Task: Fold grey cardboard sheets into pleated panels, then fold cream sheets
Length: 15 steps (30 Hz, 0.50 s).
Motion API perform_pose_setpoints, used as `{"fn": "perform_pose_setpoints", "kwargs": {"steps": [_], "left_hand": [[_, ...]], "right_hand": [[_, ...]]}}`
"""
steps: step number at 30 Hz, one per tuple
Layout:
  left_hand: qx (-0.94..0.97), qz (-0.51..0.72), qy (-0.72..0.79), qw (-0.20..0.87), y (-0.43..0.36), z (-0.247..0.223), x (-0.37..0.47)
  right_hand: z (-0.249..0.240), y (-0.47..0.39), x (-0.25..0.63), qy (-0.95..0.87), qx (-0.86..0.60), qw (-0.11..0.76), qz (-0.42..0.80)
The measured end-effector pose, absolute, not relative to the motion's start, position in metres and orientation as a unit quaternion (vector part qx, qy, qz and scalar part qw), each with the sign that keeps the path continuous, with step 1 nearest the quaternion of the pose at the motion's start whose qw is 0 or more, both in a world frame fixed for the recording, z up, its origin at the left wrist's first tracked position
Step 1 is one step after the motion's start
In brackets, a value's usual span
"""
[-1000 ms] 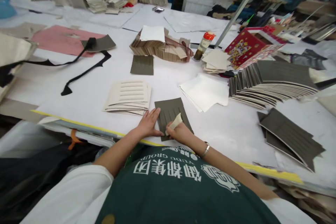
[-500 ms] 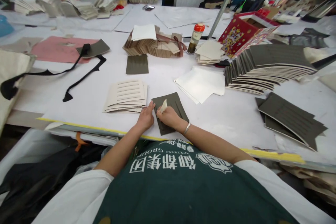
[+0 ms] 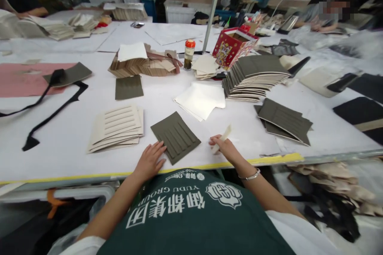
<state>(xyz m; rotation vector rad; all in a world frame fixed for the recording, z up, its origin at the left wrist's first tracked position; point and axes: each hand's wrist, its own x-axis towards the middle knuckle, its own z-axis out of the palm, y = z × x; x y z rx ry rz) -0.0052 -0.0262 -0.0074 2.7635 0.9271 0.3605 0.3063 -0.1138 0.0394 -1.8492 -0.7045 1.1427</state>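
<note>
A dark grey-green panel (image 3: 176,137) with raised parallel ridges lies on the white table near its front edge. My left hand (image 3: 150,160) rests flat with spread fingers, its fingertips at the panel's left corner. To the right of the panel, my right hand (image 3: 224,149) is closed around a pale, flat, pointed tool (image 3: 226,132), apart from the panel. A stack of cream slotted panels (image 3: 116,127) is left of my left hand. White sheets (image 3: 202,99) lie behind the dark panel.
Dark panels (image 3: 284,121) lie at the right, before a fanned dark stack (image 3: 257,73). Farther back are a red-lidded jar (image 3: 189,55), a red box (image 3: 231,48), a brown bundle (image 3: 143,63) and a metal pole (image 3: 213,12). Black straps (image 3: 55,113) lie left. People are in the background.
My right hand has moved off the panel to the right with the tool. My left hand has opened out flat. The panel is turned, and the view has swung right.
</note>
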Motion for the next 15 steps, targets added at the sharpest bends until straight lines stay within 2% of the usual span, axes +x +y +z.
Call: {"fn": "perform_pose_setpoints", "kwargs": {"steps": [3, 6, 11, 15], "left_hand": [[0.946, 0.147, 0.270, 0.100, -0.026, -0.005, 0.019], [0.955, 0.182, 0.208, 0.106, -0.027, -0.002, 0.055], [0.954, 0.252, 0.112, 0.117, -0.024, -0.009, 0.094], [0.942, 0.289, 0.105, 0.137, -0.008, -0.028, 0.084]], "right_hand": [[0.036, -0.107, 0.302, -0.186, -0.671, 0.480, 0.533], [0.031, -0.097, 0.287, -0.185, -0.646, 0.486, 0.558], [0.019, -0.083, 0.279, -0.299, -0.692, 0.470, 0.459], [0.029, -0.094, 0.337, -0.338, -0.677, 0.562, 0.334]]}}
